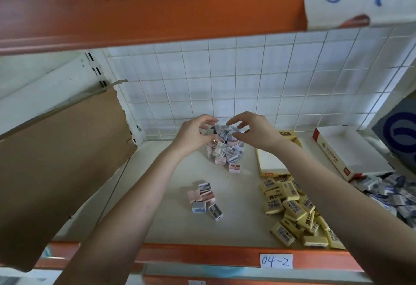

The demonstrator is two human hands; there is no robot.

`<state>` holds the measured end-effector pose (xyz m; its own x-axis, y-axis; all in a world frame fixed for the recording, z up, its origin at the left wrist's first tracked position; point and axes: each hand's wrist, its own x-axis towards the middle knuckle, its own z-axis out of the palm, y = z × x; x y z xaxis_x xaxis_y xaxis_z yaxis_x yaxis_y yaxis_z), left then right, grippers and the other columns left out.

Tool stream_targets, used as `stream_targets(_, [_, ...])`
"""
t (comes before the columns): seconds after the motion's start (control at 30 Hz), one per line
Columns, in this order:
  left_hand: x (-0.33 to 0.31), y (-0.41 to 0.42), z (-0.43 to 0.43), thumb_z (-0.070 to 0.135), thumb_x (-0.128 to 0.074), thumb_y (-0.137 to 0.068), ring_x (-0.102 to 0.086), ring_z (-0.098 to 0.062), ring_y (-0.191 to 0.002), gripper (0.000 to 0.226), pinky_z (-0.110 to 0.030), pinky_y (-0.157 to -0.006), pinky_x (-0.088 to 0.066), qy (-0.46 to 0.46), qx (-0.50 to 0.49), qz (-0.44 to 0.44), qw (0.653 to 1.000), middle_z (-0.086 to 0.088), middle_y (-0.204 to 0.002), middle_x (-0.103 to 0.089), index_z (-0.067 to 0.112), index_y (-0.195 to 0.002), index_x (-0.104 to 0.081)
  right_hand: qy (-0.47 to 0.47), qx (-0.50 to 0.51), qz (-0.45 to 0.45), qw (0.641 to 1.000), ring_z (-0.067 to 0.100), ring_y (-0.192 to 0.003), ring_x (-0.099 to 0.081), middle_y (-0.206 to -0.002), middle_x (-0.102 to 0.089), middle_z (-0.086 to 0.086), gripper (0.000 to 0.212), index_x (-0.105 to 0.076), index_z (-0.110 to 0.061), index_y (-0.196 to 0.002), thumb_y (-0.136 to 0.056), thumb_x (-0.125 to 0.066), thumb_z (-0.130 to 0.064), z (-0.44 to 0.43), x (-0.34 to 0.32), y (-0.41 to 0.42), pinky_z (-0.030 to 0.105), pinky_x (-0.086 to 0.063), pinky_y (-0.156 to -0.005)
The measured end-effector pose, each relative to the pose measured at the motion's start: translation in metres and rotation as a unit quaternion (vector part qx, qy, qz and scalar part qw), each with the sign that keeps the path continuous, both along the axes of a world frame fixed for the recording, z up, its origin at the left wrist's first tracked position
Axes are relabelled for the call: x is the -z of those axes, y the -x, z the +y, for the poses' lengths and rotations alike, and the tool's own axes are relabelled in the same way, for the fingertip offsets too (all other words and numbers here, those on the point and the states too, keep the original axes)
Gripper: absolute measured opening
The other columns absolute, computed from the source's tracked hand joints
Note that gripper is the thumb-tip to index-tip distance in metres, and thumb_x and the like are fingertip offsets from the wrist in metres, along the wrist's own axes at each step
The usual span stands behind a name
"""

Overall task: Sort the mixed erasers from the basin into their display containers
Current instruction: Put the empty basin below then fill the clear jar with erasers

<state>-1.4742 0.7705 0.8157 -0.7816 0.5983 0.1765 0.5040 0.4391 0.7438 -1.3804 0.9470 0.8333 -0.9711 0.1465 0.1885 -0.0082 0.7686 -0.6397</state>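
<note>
White grid panel backs the shelf [243, 194], where a clear jar [225, 151] of pastel erasers stands mid-shelf. The left hand [193, 136] and right hand [254, 131] hover at its mouth, fingers curled, likely settling pieces inside; whether either pinches one I cannot tell. A loose pastel cluster [203, 199] lies nearer, and yellow erasers [292, 210] are heaped beside their box [270, 160].

jar [225, 149] left of open box [270, 160]

Around the shelf, left to bottom edge
Torn brown cardboard [60, 160] leans at left; a white wire grid [247, 77] stands behind; the orange shelf edge [202, 256] bears a paper label [276, 261] (handwritten "04-2").
</note>
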Motion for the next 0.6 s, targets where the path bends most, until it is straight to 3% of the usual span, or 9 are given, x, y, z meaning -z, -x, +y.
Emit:
stream_targets(0.13, [-0.003, -0.011, -0.012, 0.020, -0.077, -0.076, -0.058, -0.007, -0.095, 0.043, -0.012, -0.076, -0.044, -0.005, 0.005, -0.012, 1.000, 0.011, -0.109, -0.062, 0.022, -0.116, -0.061, 0.033, -0.056, -0.020, 0.998, 0.008, -0.087, -0.062, -0.106, -0.065, -0.008, 0.023, -0.067, -0.024, -0.103, -0.082, -0.069, -0.016, -0.017, -0.005, -0.016, 0.020, -0.052, -0.077])
stream_targets(0.2, [0.000, -0.017, -0.024, 0.020, -0.078, -0.076, -0.059, -0.010, -0.097, 0.047, -0.014, -0.080, -0.045, 0.016, 0.017, -0.045, 0.999, 0.008, -0.112, -0.063, 0.023, -0.118, -0.060, 0.038, -0.093, -0.061, 0.993, 0.007, -0.089, -0.063, -0.102, -0.064, -0.014, 0.028, -0.067, -0.027, -0.105, -0.079, -0.072, -0.019, -0.027, -0.005, -0.026, 0.017, -0.050, -0.078])
stream_targets(0.3, [0.009, -0.031, -0.049, 0.024, -0.079, -0.075, -0.059, -0.017, -0.105, 0.053, -0.029, -0.091, -0.047, 0.086, 0.043, -0.108, 0.990, 0.008, -0.116, -0.059, 0.033, -0.119, -0.053, 0.013, -0.144, -0.135, 0.980, 0.011, -0.101, -0.058, -0.119, -0.058, -0.010, 0.046, -0.058, -0.031, -0.121, -0.078, -0.074, -0.028, -0.041, 0.009, -0.039, 0.024, -0.049, -0.087])
stream_targets(0.43, [0.019, -0.058, -0.079, 0.034, -0.080, -0.072, -0.054, -0.014, -0.107, 0.072, -0.028, -0.092, -0.045, 0.209, 0.064, -0.124, 0.968, 0.011, -0.125, -0.049, 0.033, -0.135, -0.044, -0.028, -0.200, -0.202, 0.958, 0.012, -0.129, -0.038, -0.142, -0.037, -0.008, 0.077, -0.037, -0.031, -0.141, -0.075, -0.076, -0.033, -0.060, 0.035, -0.056, 0.022, -0.035, -0.100])
stream_targets(0.53, [0.030, -0.078, -0.089, 0.029, -0.083, -0.070, -0.050, -0.011, -0.110, 0.084, -0.022, -0.089, -0.040, 0.234, 0.067, -0.109, 0.964, 0.009, -0.130, -0.047, 0.025, -0.141, -0.038, -0.075, -0.221, -0.221, 0.947, 0.015, -0.140, -0.017, -0.153, -0.018, -0.002, 0.097, -0.018, -0.027, -0.149, -0.072, -0.077, -0.033, -0.070, 0.053, -0.064, 0.026, -0.020, -0.110])
stream_targets(0.6, [0.038, -0.088, -0.091, 0.026, -0.085, -0.067, -0.048, -0.014, -0.119, 0.091, -0.022, -0.095, -0.037, 0.229, 0.059, -0.086, 0.968, 0.002, -0.140, -0.046, 0.020, -0.144, -0.035, -0.095, -0.225, -0.226, 0.943, 0.016, -0.143, -0.011, -0.156, -0.009, -0.001, 0.105, -0.009, -0.025, -0.150, -0.072, -0.077, -0.034, -0.074, 0.062, -0.067, 0.028, -0.016, -0.112])
